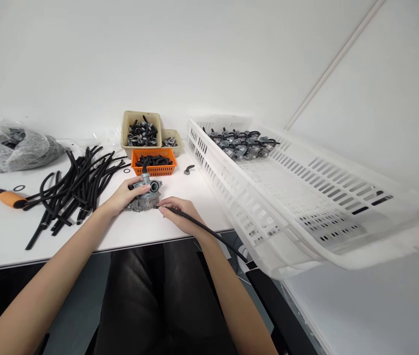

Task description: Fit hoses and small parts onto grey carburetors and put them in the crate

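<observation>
A grey metal carburetor (pixel 143 201) stands on the white table near its front edge. My left hand (pixel 123 195) is closed around its left side, with the thumb across the upper body. My right hand (pixel 180 213) pinches a black rubber hose (pixel 209 230) close to its end. That end meets the lower right side of the carburetor; whether it is pushed on or only touching, I cannot tell. The rest of the hose runs back past my right wrist and over the table edge.
A pile of black hoses (pixel 80 185) and an orange-handled tool (pixel 12 198) lie left. Behind are an orange basket (pixel 154 170), a beige bin (pixel 123 133) of small parts and a plastic bag (pixel 20 148). A white crate (pixel 227 185) with several carburetors (pixel 244 145) stands right.
</observation>
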`<state>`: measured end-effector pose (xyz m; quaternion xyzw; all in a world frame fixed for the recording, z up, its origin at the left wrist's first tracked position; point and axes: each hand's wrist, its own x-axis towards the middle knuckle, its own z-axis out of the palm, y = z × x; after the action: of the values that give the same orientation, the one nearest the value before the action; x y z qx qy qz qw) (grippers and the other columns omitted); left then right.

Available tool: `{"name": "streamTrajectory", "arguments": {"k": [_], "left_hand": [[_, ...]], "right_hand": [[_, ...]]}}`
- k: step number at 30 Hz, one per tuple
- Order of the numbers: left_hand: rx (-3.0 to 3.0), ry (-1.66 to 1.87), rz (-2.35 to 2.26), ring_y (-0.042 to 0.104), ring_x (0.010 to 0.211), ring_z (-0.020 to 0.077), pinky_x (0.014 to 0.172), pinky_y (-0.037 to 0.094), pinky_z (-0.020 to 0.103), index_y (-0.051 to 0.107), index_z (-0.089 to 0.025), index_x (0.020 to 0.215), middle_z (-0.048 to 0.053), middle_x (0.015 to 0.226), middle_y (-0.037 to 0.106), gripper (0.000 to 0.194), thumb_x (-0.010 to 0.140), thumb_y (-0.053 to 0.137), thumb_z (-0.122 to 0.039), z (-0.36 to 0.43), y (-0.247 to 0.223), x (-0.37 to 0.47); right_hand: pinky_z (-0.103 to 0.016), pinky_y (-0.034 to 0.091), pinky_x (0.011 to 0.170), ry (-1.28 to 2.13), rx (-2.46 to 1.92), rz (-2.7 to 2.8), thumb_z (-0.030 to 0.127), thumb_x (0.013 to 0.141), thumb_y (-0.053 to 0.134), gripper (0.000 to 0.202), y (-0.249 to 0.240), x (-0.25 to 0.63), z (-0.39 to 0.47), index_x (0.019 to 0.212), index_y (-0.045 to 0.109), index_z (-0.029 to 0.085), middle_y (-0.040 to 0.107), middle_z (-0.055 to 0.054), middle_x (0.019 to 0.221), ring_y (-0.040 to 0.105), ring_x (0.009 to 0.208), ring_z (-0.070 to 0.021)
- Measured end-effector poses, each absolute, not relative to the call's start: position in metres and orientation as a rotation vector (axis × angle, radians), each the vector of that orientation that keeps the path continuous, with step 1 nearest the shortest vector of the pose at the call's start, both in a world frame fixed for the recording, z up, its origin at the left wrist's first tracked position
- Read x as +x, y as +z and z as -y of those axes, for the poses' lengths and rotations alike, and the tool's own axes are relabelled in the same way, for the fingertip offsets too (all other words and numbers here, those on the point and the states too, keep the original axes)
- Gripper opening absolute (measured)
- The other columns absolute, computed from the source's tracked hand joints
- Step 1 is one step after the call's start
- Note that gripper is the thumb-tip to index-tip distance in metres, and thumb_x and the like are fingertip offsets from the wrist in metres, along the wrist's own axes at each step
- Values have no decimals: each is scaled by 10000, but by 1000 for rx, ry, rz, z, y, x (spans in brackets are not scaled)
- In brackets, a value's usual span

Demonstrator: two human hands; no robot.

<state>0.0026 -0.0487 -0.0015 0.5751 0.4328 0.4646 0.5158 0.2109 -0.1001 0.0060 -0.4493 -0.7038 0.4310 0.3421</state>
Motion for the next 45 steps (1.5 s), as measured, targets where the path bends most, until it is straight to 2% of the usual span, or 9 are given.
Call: {"name": "streamTrajectory", "arguments": {"k": [13,18,22,28,33,37,40,45], "left_hand": [[1389,1108,-997,641,860,224,777,469,301,697,-163,943,65,966,715,441,647,753,-485,50,-1,1],[1373,1113,-1007,635,899,249,794,465,319,693,-155,956,79,989,710,466,646,740,-500,50,-1,1],[1399,1119,-1003,629,943,264,835,457,330,704,-165,951,80,992,713,457,650,728,-507,47,-2,-1],[1408,1086,-932,627,1005,294,879,462,363,703,-161,1007,99,1055,708,482,654,722,-488,47,0,-2],[1392,1064,-881,617,1053,304,883,463,362,692,-163,1068,108,1136,687,516,647,728,-460,50,4,-2],[1360,1045,-852,621,1043,298,863,476,355,675,-159,1101,110,1106,696,534,653,722,-445,50,4,-3],[1337,1042,-854,631,1014,306,831,491,360,677,-152,1090,117,1057,706,545,637,724,-451,50,5,-4],[1322,1022,-860,635,993,301,806,500,357,678,-146,1077,126,1104,690,543,626,723,-446,50,5,-4]], "right_hand": [[-278,470,766,1112,-1136,1834,389,828,583,272,8,210,100,961,702,184,696,-37,834,637,799,-158],[-263,455,725,1078,-1146,1830,397,804,611,269,7,210,100,957,698,192,667,-20,816,595,763,-142],[-242,433,647,1100,-1114,1793,403,753,671,381,7,211,99,1076,642,203,589,15,738,532,665,-115],[-242,417,626,1129,-1113,1761,378,689,731,584,9,210,101,1218,528,236,577,40,725,504,616,-106],[-241,414,620,1152,-1141,1740,395,639,772,603,11,209,102,1170,531,242,586,44,725,516,627,-111],[-238,427,624,1173,-1164,1733,400,583,811,618,13,209,100,1130,574,236,590,42,713,529,643,-115],[-239,439,634,1150,-1144,1720,382,573,816,528,12,209,99,1040,633,217,590,36,712,536,649,-113],[-265,471,680,1154,-1087,1710,354,619,789,308,10,210,98,858,695,184,649,-6,753,595,715,-140]]}}
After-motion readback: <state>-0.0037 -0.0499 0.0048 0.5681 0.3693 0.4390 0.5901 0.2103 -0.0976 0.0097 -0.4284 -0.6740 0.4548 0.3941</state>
